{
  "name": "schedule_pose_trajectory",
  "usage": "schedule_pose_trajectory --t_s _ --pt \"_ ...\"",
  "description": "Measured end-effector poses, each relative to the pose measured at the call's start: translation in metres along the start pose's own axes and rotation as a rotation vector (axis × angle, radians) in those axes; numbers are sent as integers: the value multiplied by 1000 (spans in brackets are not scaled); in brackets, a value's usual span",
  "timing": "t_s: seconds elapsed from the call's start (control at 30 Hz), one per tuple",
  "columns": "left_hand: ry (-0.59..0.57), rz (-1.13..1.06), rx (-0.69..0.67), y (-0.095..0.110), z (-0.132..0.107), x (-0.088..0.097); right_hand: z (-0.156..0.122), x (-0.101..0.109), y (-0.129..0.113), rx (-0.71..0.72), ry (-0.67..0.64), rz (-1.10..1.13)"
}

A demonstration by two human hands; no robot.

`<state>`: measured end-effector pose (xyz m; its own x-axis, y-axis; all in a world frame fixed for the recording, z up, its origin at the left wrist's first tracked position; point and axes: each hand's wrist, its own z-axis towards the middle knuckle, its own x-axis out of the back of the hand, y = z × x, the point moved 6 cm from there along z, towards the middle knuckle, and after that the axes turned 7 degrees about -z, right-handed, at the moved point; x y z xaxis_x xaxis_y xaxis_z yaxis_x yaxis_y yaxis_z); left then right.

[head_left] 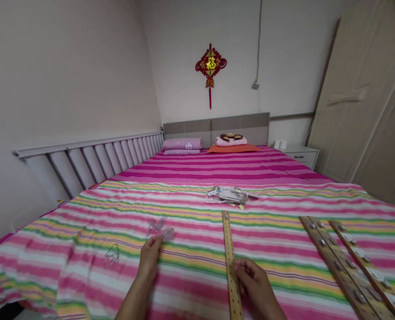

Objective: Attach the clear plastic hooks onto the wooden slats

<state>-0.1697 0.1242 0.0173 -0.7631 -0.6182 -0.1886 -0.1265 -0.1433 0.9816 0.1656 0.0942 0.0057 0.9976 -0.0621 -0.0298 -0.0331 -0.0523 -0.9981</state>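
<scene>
My left hand (150, 253) reaches over the striped cloth, fingertips pinched at the edge of a small clear plastic bag (168, 233). Another clear bag (155, 225) lies touching it, just beyond my fingers. A long, narrow wooden strip (230, 249) with rows of holes lies lengthwise in front of me, a small metal piece at its far end. My right hand (255, 282) is closed at the strip's right edge, thumb and fingers against it. Left of my left hand rests a thin tangle of wire or thread (112, 254).
Several wooden strips (337, 262) carrying metal pieces lie at the right. Farther back sits a pile of plastic-wrapped items (230, 194). Beyond are folded bedding (182, 144), a headboard (187, 129) and a nightstand (300, 154). A white radiator (84, 162) runs along the left wall.
</scene>
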Motion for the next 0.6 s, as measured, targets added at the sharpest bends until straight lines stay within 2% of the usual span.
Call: schedule_pose_trajectory --t_s 0.1,0.17,0.33,0.43,0.6 --pt "-151 -58 138 -11 -30 -14 -4 -19 -19 140 -45 -98" --pt "-187 -29 147 -12 -49 -22 -7 -36 -32 224 -97 -186" --pt "-208 90 -24 -1 -87 -38 -13 -75 -59 459 -149 -373" --pt "-233 126 -89 5 -102 -45 -14 -89 -61 484 -130 -448" --pt "-233 199 -212 16 -116 -49 -13 -93 -58 487 -27 -498"
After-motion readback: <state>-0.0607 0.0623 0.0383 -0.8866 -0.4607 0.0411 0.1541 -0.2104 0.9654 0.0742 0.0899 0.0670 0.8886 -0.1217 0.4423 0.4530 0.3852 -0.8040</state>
